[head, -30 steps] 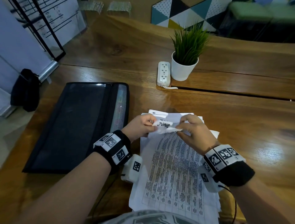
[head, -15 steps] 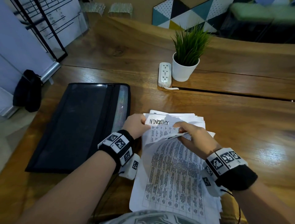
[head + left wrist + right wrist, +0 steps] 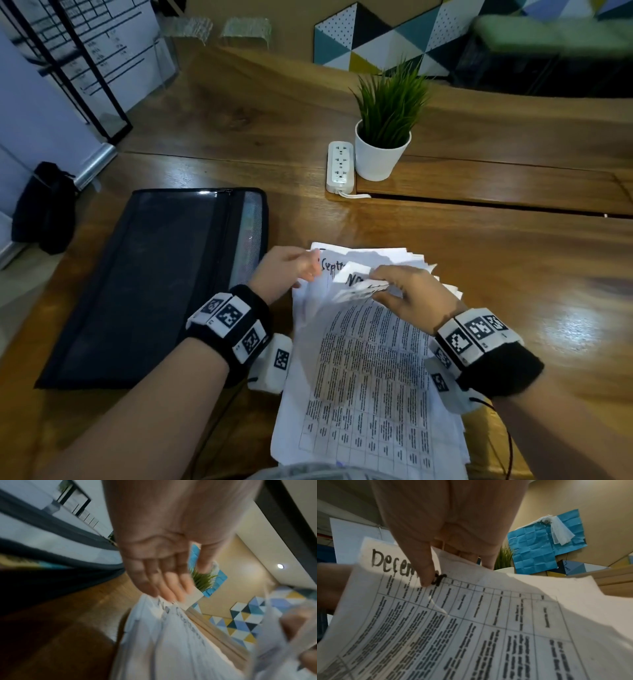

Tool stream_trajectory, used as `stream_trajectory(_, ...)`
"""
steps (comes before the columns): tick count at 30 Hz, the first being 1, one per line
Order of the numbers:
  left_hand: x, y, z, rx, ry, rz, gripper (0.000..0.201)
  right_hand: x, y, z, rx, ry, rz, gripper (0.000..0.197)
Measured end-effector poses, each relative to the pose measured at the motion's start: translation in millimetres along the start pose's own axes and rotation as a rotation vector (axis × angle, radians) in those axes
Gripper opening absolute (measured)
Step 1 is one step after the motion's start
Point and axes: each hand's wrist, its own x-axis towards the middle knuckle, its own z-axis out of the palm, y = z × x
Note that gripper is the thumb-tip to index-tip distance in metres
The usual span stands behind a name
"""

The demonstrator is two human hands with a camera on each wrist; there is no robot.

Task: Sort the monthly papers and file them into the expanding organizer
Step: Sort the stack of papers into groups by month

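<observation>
A stack of printed papers [image 3: 370,377] with handwritten month names lies on the wooden table in front of me. My right hand [image 3: 380,287] grips the lifted top edges of several sheets. In the right wrist view its thumb [image 3: 424,574] presses on a sheet headed "December" [image 3: 488,622]. My left hand [image 3: 310,269] is at the stack's top left corner, its fingertips [image 3: 173,588] touching the edges of sheets, one of which starts "Septe". The black expanding organizer [image 3: 147,281] lies flat to the left of the papers, zipped side toward them.
A potted green plant [image 3: 383,137] and a white power strip [image 3: 339,167] stand beyond the papers by a raised wooden ledge [image 3: 479,181]. A black bag [image 3: 44,209] sits on the floor at the far left.
I have leafed deeper into the stack: a "June" sheet, then a "November" sheet went into the right hand's bundle, and a "Septe" sheet now shows under the left fingertips.
</observation>
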Motion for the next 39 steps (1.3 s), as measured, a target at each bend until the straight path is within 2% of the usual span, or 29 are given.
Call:
stream_trajectory(1,3.7,-5.1,-3.0,0.106,0.117,0.006,0.029,-3.9,-2.8,0.4,0.040,0.005,0.007,0.030)
stream_trajectory(2,6.3,-8.5,-5.4,0.240,0.164,-0.003,0.027,-7.7,-4.5,1.1,0.081,0.010,0.026,0.032)
stream_trajectory(3,7.7,-10.4,-6.1,0.383,0.131,-0.037,0.024,-11.3,-5.2,1.9,0.117,0.018,0.054,0.039)
stream_trajectory(5,8.9,-13.0,-2.8,0.582,-0.036,-0.094,0.022,-18.0,-3.9,4.0,0.117,0.065,0.080,0.051)
stream_trajectory(7,10.0,-12.8,4.8,0.594,-0.115,-0.099,0.030,-21.9,-0.4,5.5,0.085,0.131,-0.003,0.035)
stream_trajectory(9,14.6,-13.6,12.7,0.551,-0.081,-0.081,0.034,-22.5,4.5,7.7,0.053,0.116,-0.088,0.017)
stream_trajectory(12,18.4,-7.2,24.3,0.660,-0.080,-0.055,0.013,-21.1,8.1,6.4,0.037,0.084,-0.099,0.011)
stream_trajectory(15,21.9,3.6,27.9,0.508,-0.089,0.017,0.018,-22.6,10.4,-0.8,0.020,0.107,-0.063,0.014)
stream_trajectory(18,21.9,12.1,28.5,0.272,-0.139,0.027,0.008,-22.1,14.5,-8.6,-0.011,0.141,-0.043,0.018)
stream_trajectory(20,20.1,14.0,27.9,0.102,-0.162,-0.010,0.018,-17.0,17.1,-11.9,-0.015,0.126,-0.055,0.020)
stream_trajectory(23,17.6,13.5,27.9,-0.090,-0.142,-0.060,0.037,-4.1,13.2,-15.7,-0.041,0.092,-0.102,0.011)
stream_trajectory(25,15.5,12.7,26.7,-0.122,-0.100,-0.046,0.042,4.5,8.9,-16.1,-0.036,0.092,-0.124,0.008)
stream_trajectory(28,10.1,11.1,23.2,-0.158,-0.061,0.005,0.017,15.8,3.3,-12.9,-0.024,0.043,-0.132,0.011)
stream_trajectory(31,3.9,7.2,19.3,-0.152,-0.080,0.073,0.009,26.4,-3.3,-11.1,-0.013,0.002,-0.142,0.022)
stream_trajectory(34,1.6,2.0,13.9,-0.091,-0.145,0.127,0.015,30.9,-13.7,-13.8,-0.028,-0.103,-0.027,0.027)
stream_trajectory(36,-2.3,3.0,10.8,-0.105,-0.179,0.118,0.012,29.9,-15.4,-12.4,0.031,-0.099,0.051,0.022)
stream_trajectory(38,-4.3,5.2,6.6,-0.188,-0.169,0.040,0.016,25.1,-13.9,-9.4,0.083,-0.084,0.079,0.031)
stream_trajectory(39,-3.4,4.9,4.1,-0.193,-0.123,0.012,0.019,21.2,-11.9,-7.3,0.078,-0.075,0.077,0.036)
